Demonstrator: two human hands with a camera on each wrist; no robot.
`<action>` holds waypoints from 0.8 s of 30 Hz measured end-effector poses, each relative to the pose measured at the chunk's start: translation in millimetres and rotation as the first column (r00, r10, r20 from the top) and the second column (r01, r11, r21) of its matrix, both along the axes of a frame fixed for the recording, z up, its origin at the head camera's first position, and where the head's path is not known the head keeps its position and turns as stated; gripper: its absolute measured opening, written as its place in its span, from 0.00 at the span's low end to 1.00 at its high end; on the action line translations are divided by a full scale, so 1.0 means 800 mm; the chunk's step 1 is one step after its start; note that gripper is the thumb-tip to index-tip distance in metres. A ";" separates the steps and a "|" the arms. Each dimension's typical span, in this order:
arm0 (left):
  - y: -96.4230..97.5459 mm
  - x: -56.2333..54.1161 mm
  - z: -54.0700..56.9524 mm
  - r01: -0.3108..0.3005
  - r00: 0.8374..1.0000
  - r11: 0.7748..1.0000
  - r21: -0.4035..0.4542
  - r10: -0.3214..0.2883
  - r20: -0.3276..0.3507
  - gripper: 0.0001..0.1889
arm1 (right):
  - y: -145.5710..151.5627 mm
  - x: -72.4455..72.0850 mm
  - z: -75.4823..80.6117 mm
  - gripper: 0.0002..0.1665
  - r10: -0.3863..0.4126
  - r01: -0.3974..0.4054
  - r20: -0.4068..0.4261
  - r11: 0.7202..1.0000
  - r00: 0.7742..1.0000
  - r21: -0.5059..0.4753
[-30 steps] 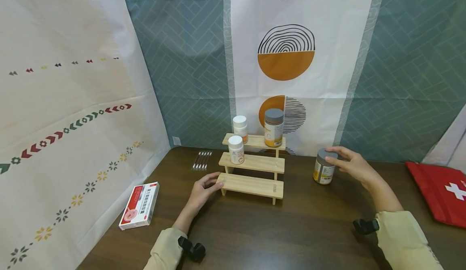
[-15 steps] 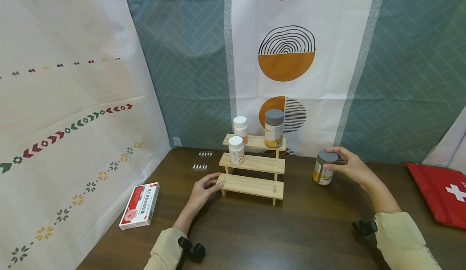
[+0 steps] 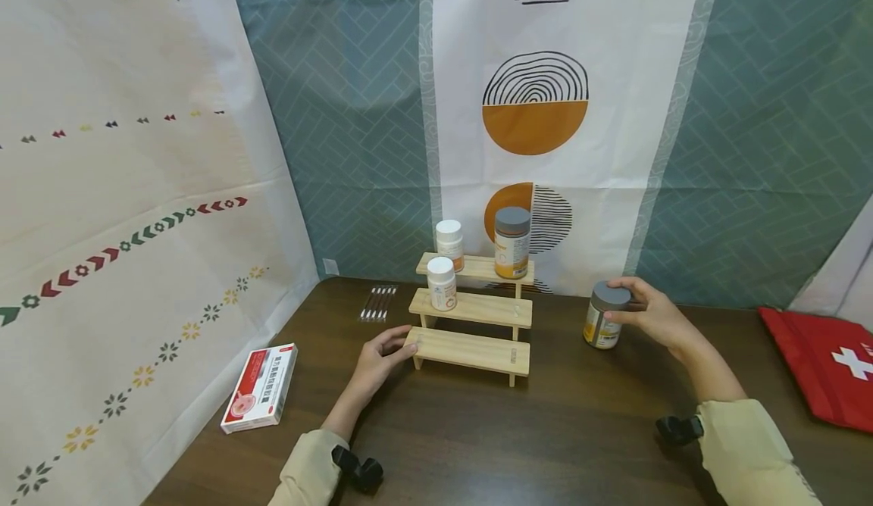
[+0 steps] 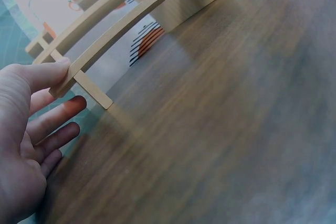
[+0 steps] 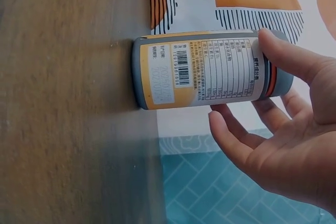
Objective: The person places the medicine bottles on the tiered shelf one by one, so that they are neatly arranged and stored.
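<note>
My left hand pinches the left end of the lowest step of a three-tier wooden display stand; in the left wrist view the thumb lies on top of the board, other fingers below. My right hand grips a jar with a grey lid and yellow-white label, at the lid and upper side. The jar stands upright on the table, right of the stand. On the top step are a white-capped bottle and a similar grey-lidded jar. Another white bottle occupies the middle step's left.
A red-and-white medicine box lies at the table's left. A packet of cotton swabs is left of the stand. At the right lies a red pouch with a white cross. A patterned cloth hangs behind the table.
My right thumb has slid down from the lid onto the jar's side, and the jar has shifted very slightly left. My left hand keeps its place on the stand.
</note>
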State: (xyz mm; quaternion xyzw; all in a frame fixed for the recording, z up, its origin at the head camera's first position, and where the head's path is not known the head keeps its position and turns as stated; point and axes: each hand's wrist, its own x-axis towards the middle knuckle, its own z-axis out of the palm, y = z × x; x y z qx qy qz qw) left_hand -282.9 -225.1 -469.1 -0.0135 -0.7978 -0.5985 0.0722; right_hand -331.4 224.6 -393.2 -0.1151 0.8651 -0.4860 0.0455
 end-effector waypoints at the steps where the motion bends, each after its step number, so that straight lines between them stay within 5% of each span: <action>1: 0.000 0.000 0.000 -0.001 1.000 1.000 -0.002 0.001 0.002 0.21 | 0.000 0.000 -0.001 0.41 -0.005 0.005 0.001 1.000 1.000 -0.003; 13: 0.001 0.000 0.000 0.007 1.000 1.000 0.016 -0.007 0.001 0.22 | -0.004 0.001 0.000 0.43 -0.060 0.060 -0.007 0.998 0.998 -0.036; 24: 0.000 -0.001 0.000 0.004 1.000 1.000 0.024 -0.004 0.012 0.22 | -0.005 0.012 0.023 0.37 -0.145 0.138 -0.039 0.979 0.989 -0.149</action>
